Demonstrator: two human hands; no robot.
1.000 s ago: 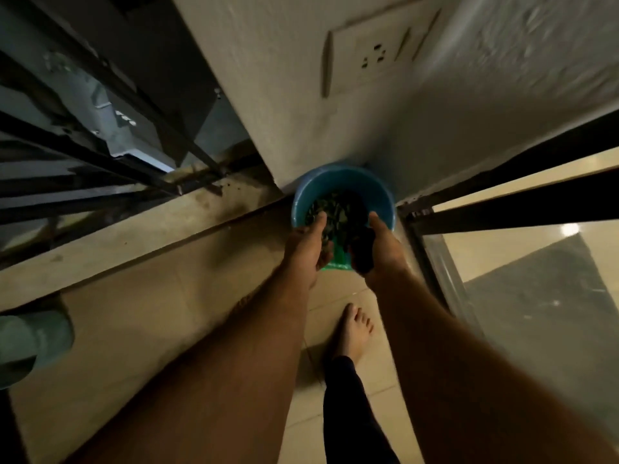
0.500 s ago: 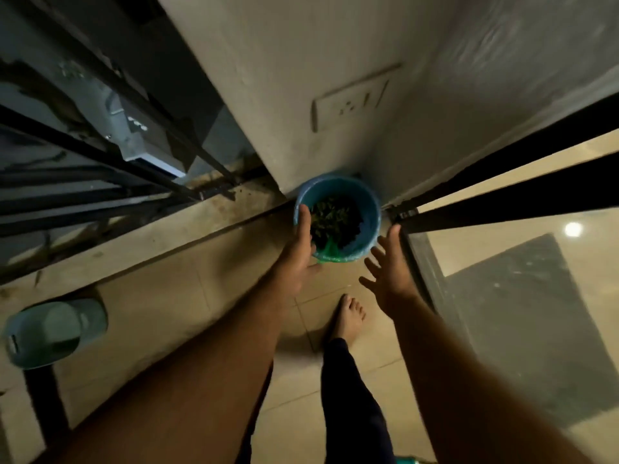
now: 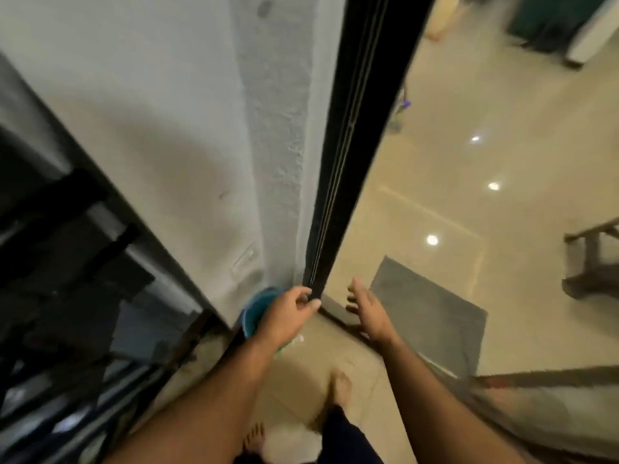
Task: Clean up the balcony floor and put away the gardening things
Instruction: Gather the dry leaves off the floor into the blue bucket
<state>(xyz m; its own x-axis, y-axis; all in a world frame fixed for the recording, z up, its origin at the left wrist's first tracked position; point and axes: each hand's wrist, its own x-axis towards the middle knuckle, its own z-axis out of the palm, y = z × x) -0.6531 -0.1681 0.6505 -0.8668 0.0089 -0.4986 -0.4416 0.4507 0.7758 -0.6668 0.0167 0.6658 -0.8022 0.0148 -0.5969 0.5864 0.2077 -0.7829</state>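
A blue bucket stands on the balcony floor in the corner between the white wall and the black door frame. Only its left rim and a bit of green at its base show, because my left hand hangs in front of it. That hand holds nothing, with its fingers loosely curled. My right hand is stretched out to the right of the bucket, over the door sill, fingers straight and spread, also holding nothing. What is inside the bucket is hidden.
The black sliding door frame rises just behind the hands. A grey mat lies on the room floor beyond it, with a dark wooden stand further right. Dark railing bars close off the left. My bare foot stands on the tiles.
My right hand let go of the dark thing held over the bucket and spread open. My left hand came off the bucket rim. The view swung up and right toward the doorway.
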